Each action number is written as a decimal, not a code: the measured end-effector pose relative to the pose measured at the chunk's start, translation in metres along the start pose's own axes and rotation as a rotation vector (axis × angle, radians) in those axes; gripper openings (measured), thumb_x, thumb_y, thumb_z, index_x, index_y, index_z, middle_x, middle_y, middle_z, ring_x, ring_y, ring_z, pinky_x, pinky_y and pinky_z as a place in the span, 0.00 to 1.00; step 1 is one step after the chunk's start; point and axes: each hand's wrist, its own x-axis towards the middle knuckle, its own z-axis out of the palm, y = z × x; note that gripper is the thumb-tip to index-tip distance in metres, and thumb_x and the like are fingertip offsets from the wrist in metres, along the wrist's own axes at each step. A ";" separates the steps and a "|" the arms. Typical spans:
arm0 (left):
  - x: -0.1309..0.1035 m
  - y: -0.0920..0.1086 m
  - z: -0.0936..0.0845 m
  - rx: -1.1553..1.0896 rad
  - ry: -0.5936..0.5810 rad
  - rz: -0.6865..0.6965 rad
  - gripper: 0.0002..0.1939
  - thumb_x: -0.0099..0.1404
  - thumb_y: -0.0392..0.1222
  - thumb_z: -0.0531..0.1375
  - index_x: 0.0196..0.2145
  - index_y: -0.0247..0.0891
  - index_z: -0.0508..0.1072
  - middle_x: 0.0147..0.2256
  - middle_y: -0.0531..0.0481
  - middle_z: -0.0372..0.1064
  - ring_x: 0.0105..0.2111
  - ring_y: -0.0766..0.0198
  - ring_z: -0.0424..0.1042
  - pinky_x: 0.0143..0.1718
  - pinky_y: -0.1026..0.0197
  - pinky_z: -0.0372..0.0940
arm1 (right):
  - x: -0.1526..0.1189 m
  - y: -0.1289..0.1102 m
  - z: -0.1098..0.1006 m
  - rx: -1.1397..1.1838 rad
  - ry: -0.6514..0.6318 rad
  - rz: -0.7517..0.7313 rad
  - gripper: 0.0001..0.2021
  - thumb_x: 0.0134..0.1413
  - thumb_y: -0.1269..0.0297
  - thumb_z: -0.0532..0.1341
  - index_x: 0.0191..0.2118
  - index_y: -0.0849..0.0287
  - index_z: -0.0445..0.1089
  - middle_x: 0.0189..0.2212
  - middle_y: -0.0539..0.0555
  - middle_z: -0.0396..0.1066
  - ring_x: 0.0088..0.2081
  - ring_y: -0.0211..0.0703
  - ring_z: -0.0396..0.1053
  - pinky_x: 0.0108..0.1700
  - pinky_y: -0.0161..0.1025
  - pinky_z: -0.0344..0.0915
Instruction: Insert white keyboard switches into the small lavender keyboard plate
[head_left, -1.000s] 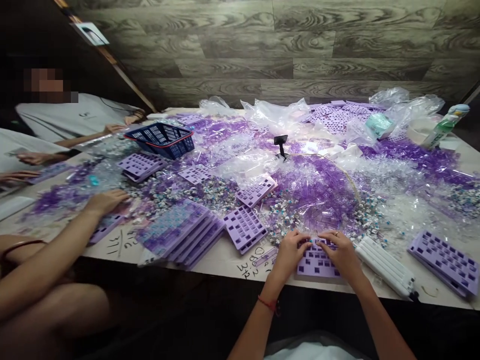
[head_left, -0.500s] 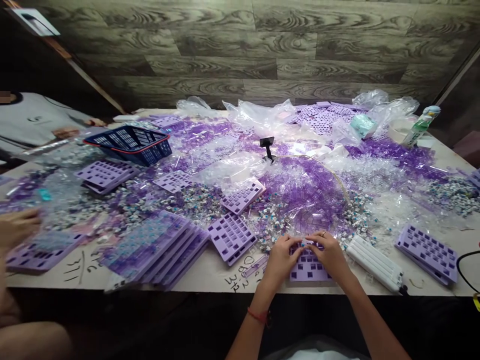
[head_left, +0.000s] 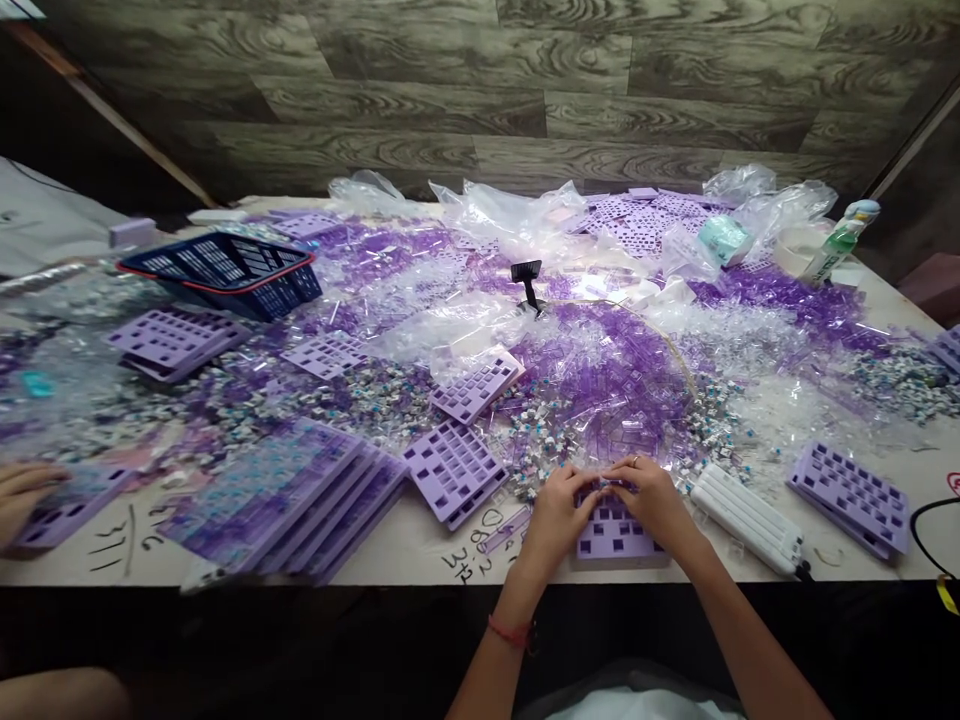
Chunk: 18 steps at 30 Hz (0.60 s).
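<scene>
A purple plate with square cutouts (head_left: 616, 538) lies at the table's front edge, right in front of me. My left hand (head_left: 564, 508) rests over its left side, with thumb and fingers pinched together near the far edge. Beside it, my right hand (head_left: 649, 497), with a ring on one finger, is closed in the same way. The fingertips of both hands meet over the plate, and whatever they pinch is too small and covered to name. Just beyond them lie many small white-and-blue pieces resembling key switches (head_left: 541, 430).
Stacked purple plates (head_left: 289, 500) stand left, a pair of plates (head_left: 457, 470) nearer. A white ribbed block (head_left: 746, 520) and more plates (head_left: 851, 495) lie right. Behind are clear purple pieces (head_left: 615, 375), a blue basket (head_left: 232, 275) and a bottle (head_left: 836, 245). Another person's hand (head_left: 26, 490) works far left.
The view has shifted slightly, so the table's things sit further left. My hands stay over the plate with fingertips drawn together. The other person's hand at the left has moved onto a plate.
</scene>
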 end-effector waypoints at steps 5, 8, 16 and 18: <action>0.001 -0.003 0.002 0.000 -0.001 0.000 0.09 0.67 0.39 0.63 0.44 0.43 0.81 0.35 0.48 0.70 0.40 0.56 0.71 0.43 0.55 0.66 | 0.001 -0.001 -0.002 -0.042 -0.040 -0.037 0.13 0.53 0.79 0.69 0.41 0.56 0.81 0.38 0.55 0.78 0.42 0.46 0.76 0.47 0.42 0.73; 0.001 -0.006 0.004 -0.007 0.008 0.008 0.09 0.67 0.38 0.63 0.44 0.43 0.80 0.35 0.49 0.70 0.40 0.57 0.71 0.43 0.55 0.66 | 0.000 -0.002 -0.001 -0.086 -0.047 -0.044 0.11 0.53 0.79 0.69 0.40 0.56 0.81 0.37 0.55 0.78 0.41 0.46 0.75 0.46 0.41 0.73; -0.001 -0.003 -0.003 -0.012 -0.021 0.030 0.20 0.67 0.37 0.60 0.56 0.44 0.75 0.38 0.48 0.72 0.42 0.56 0.72 0.46 0.53 0.69 | 0.004 -0.005 0.000 -0.136 -0.090 0.001 0.11 0.51 0.79 0.69 0.37 0.55 0.81 0.37 0.55 0.79 0.41 0.45 0.76 0.45 0.40 0.72; -0.001 -0.001 -0.006 -0.025 -0.033 0.051 0.20 0.68 0.36 0.59 0.56 0.44 0.74 0.40 0.47 0.73 0.44 0.56 0.73 0.48 0.52 0.69 | 0.007 -0.005 -0.001 -0.157 -0.114 0.017 0.12 0.52 0.79 0.68 0.36 0.54 0.82 0.37 0.54 0.80 0.40 0.44 0.76 0.45 0.39 0.71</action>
